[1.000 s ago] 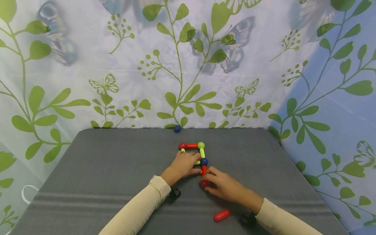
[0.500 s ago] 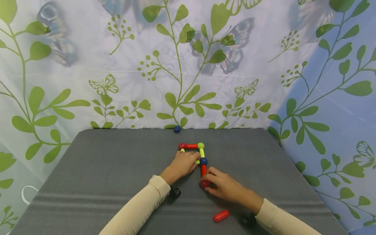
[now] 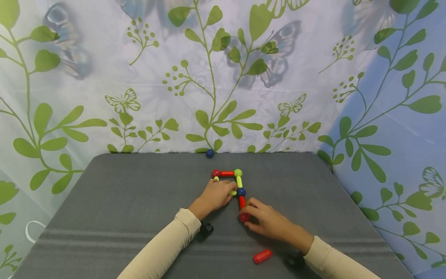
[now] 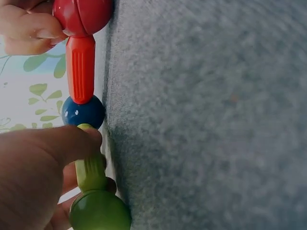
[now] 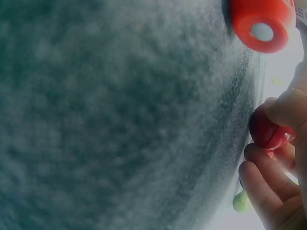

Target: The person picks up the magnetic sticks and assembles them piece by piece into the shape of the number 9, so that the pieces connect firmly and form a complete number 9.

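My left hand (image 3: 215,195) pinches a yellow-green magnetic rod (image 4: 90,175) between thumb and fingers. That rod joins a green ball (image 4: 100,211) to a blue ball (image 3: 241,192). From the blue ball, a red rod (image 3: 242,202) runs towards me to a red ball (image 3: 244,218), which my right hand (image 3: 267,221) grips with thumb and fingers. Behind the left hand, a second red ball (image 3: 216,173), another red rod (image 3: 227,174), a light-green ball (image 3: 238,173) and a yellow-green rod (image 3: 239,182) form the far part of the frame. Its left side is partly hidden by my left hand.
A loose red rod (image 3: 262,256) lies on the grey table (image 3: 139,201), nearer me than the right hand; its round metal end shows in the right wrist view. One loose blue ball (image 3: 210,153) sits at the far edge, against the leaf-patterned cloth (image 3: 146,85).
The left thumb, stretched towards the near red rod a second ago, has drawn back to the yellow-green rod. The right hand and its red ball have shifted very slightly right.
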Demonstrator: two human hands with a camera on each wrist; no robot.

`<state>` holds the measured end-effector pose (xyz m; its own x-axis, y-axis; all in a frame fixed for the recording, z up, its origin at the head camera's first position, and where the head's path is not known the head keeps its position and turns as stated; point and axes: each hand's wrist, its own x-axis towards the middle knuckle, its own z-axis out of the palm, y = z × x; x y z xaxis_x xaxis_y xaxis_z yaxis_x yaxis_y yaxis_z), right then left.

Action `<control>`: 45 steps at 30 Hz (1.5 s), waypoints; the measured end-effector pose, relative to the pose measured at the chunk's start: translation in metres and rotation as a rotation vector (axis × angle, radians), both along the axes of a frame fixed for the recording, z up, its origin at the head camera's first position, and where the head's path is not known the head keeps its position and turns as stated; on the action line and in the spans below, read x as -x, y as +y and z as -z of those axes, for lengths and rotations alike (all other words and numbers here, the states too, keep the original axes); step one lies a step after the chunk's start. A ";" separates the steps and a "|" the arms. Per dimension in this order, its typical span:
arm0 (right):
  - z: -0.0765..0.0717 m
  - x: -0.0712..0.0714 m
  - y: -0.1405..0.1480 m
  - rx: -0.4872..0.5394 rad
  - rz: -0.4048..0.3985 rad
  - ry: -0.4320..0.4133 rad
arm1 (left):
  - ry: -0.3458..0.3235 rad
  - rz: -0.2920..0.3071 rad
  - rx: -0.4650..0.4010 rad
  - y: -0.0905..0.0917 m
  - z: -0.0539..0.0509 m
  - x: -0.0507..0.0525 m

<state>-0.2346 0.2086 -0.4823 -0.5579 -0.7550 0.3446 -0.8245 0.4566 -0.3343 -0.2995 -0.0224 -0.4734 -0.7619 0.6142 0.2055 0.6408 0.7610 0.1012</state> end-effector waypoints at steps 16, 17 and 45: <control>0.001 0.002 -0.001 0.072 -0.056 0.000 | 0.091 0.475 -0.005 0.017 -0.035 -0.118; 0.000 0.002 -0.001 0.071 -0.063 -0.008 | 0.059 0.496 0.008 0.021 -0.033 -0.122; 0.000 0.002 0.000 0.017 -0.013 -0.042 | -0.143 0.291 0.080 0.019 -0.010 -0.125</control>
